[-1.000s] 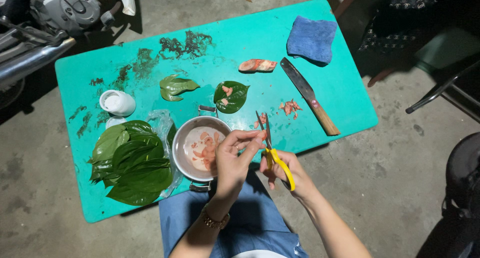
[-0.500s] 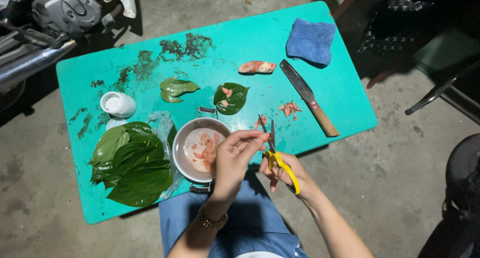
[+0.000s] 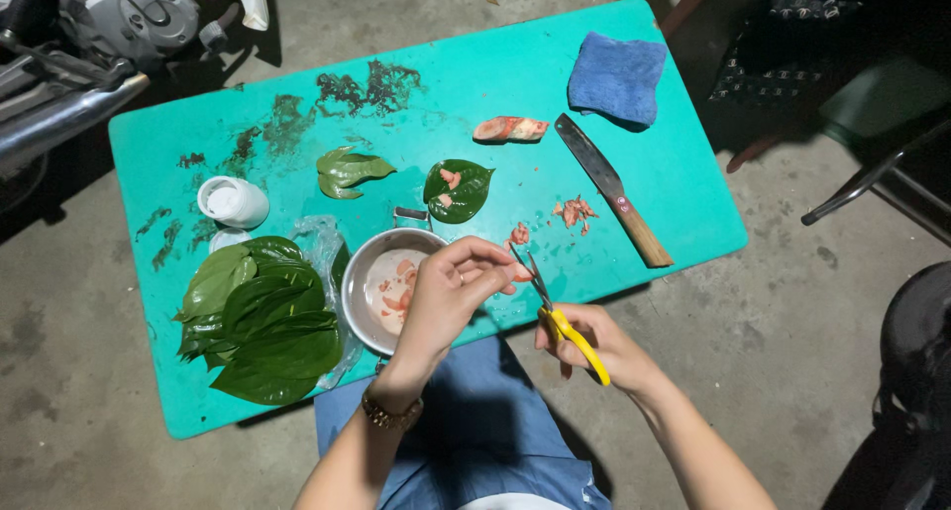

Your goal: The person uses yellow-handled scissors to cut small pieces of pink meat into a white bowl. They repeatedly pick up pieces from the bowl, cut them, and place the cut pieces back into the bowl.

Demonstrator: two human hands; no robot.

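My right hand (image 3: 594,347) grips yellow-handled scissors (image 3: 555,307) at the front edge of a teal table (image 3: 555,84). Their blades point up at a small pinkish-orange piece (image 3: 519,269) pinched in the fingertips of my left hand (image 3: 451,292). That hand hovers over the right rim of a metal bowl (image 3: 362,282) holding several pinkish pieces. A green leaf (image 3: 461,188) with two pieces on it lies just beyond the bowl.
A pile of green leaves (image 3: 258,317) lies at the front left, next to a white cup (image 3: 233,201). A folded leaf (image 3: 347,170), an orange chunk (image 3: 510,129), cut bits (image 3: 575,211), a wooden-handled knife (image 3: 609,185) and a blue cloth (image 3: 616,74) lie further back. Chair legs (image 3: 872,173) stand right.
The scissors have tilted and dropped slightly toward the table's front edge. My left hand keeps its pinch on the small piece above the bowl.
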